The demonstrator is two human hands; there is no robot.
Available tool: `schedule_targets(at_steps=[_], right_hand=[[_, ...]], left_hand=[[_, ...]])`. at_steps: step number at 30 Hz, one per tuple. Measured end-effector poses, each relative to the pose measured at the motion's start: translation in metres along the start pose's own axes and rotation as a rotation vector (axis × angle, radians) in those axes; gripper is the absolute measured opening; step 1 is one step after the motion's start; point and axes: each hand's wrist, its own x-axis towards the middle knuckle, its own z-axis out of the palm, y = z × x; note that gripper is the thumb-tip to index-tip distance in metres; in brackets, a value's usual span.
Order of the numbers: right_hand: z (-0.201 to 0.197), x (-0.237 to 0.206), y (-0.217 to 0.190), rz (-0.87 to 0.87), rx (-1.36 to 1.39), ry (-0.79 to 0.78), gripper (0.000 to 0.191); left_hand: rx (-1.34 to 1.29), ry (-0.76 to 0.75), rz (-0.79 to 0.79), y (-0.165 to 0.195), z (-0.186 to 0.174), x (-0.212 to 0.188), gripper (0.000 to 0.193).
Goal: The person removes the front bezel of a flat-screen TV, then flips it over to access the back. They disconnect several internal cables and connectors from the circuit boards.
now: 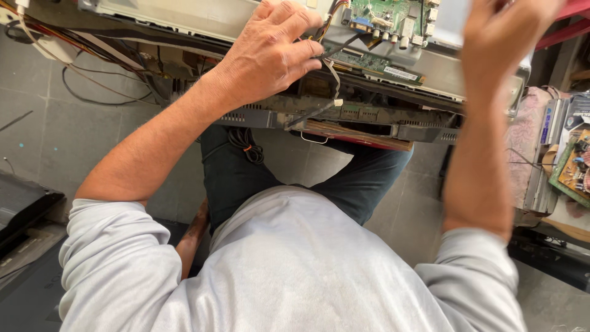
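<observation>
An opened flat electronic set with a metal back plate point(430, 71) lies across my knees. On it sits a green circuit board point(384, 15) with connectors and a bundle of coloured wires point(324, 27). My left hand point(273, 49) rests palm down on the set's near edge, fingers curled at the wire bundle; whether it grips the wires is hidden. My right hand point(501, 43) is raised over the set's right end, blurred, fingers bent, its palm side hidden from me.
A black cable coil point(246, 144) hangs below the set by my jeans. Loose wires point(92, 80) trail over the grey tiled floor at left. A black panel point(21, 209) lies at far left. More circuit boards and stacked gear point(571, 160) stand at right.
</observation>
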Motion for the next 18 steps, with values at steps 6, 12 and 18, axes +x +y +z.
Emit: schedule_targets(at_steps=[6,12,18], right_hand=[[-0.016,-0.047,-0.151,0.209,0.401,-0.499,0.013],[-0.001,-0.020,-0.194,0.332,0.453,-0.490,0.018],[0.002,-0.031,-0.185,0.428,0.502,-0.533,0.008]], left_hand=[[-0.261,0.037,-0.152,-0.006,0.004,0.001,0.013],[-0.453,0.103,-0.206,-0.009,-0.003,0.007,0.008],[-0.407,0.109,-0.184,-0.007,-0.005,0.009,0.007]])
